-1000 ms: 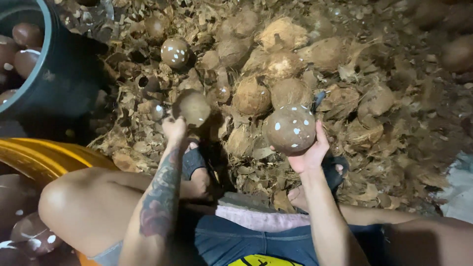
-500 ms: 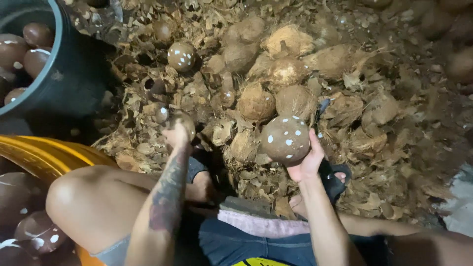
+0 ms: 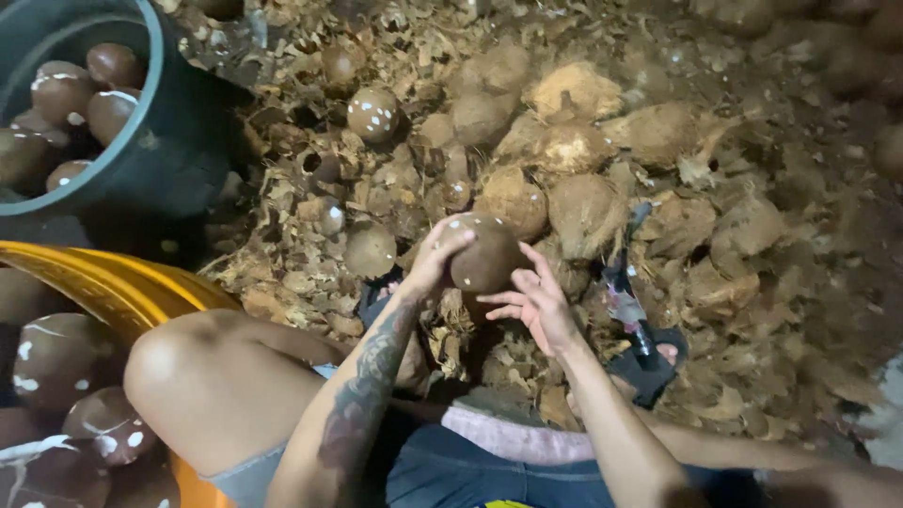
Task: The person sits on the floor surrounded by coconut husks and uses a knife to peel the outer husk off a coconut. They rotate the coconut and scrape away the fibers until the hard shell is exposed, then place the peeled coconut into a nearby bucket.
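Two hands meet on one dehusked coconut [image 3: 484, 256], just above the seated person's knees. A second ago the right hand [image 3: 538, 303] held it alone, out to the right, while the left hand [image 3: 435, 256] reached into the heap; now the left hand's grip is closed over the nut's top and left side, and the right hand's grip has opened, fingers spread and barely touching its lower edge. That reads as a handover to the left hand. Nearest on the left, an orange basin [image 3: 113, 287] holds cleaned nuts. Beyond the hands lies the husk pile [image 3: 734, 282] with unhusked coconuts [image 3: 583, 212], a dark tub [image 3: 174, 141] further left.
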